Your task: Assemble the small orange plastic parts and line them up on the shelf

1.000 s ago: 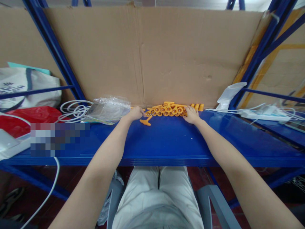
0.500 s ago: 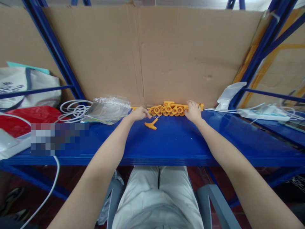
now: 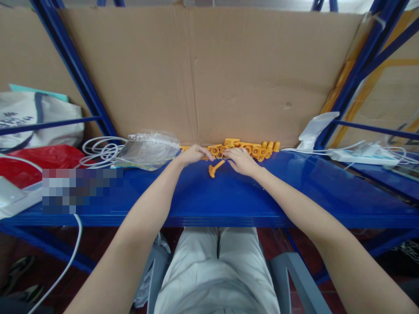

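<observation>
Several orange plastic parts with round cup-like ends [image 3: 257, 152] lie stacked along the back of the blue table, against the cardboard. My left hand [image 3: 196, 155] is at the left of this stack, its fingers stretched to the right. From the other side, my right hand [image 3: 241, 161] reaches in front of the stack with outstretched fingers and thumb apart. Small coiled metal pieces [image 3: 224, 158] lie between my hands, partly hidden by my right fingertips. Just below lies a loose orange T-shaped part [image 3: 214, 169], its stem pointing towards my right hand.
A clear plastic bag [image 3: 149, 150] and a coiled white cable [image 3: 103, 150] lie left of my left hand. A white power strip [image 3: 363, 157] with cables is at the right. Cardboard [image 3: 245, 78] stands behind the blue table [image 3: 229, 196].
My right hand has moved left from the stack's right end to its middle, uncovering the orange parts there. The loose T-shaped part has turned and shifted slightly right. My left hand has barely moved.
</observation>
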Tool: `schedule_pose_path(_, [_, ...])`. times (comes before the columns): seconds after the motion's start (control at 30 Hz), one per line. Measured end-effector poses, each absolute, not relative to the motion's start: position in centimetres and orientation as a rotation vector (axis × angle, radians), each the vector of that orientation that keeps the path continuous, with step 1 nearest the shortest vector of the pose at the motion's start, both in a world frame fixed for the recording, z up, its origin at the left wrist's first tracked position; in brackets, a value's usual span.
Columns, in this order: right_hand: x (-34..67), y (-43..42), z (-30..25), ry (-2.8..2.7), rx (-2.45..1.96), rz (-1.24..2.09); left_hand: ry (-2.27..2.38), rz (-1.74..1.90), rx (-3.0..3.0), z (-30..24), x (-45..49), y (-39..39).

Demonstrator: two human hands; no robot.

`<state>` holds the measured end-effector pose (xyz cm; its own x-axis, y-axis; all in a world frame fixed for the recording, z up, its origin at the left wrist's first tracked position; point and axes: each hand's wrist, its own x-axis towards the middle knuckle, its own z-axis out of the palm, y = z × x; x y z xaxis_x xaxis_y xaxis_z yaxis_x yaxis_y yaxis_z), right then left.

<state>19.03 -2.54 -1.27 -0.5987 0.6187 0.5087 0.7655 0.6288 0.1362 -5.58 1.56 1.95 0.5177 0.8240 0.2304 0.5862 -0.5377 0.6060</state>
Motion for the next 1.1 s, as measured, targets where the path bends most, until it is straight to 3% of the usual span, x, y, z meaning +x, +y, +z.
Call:
schedule_pose_path(0.23, [19.9, -2.3, -0.7, -2.539, -1.145, -0.353, 1.100, 0.663, 2.311, 1.6, -5.3, 1.8])
schedule_pose_path(0.8, [19.3, -4.3, 1.3, -2.591, -1.503, -0.524, 1.085, 0.688, 2.576, 2.5, -3.7, 0.0])
schedule_pose_path(1.1, [18.8, -5.5, 2.1, -2.619, -1.662, -0.426, 1.092, 0.685, 2.826, 2.4, -2.8, -0.7])
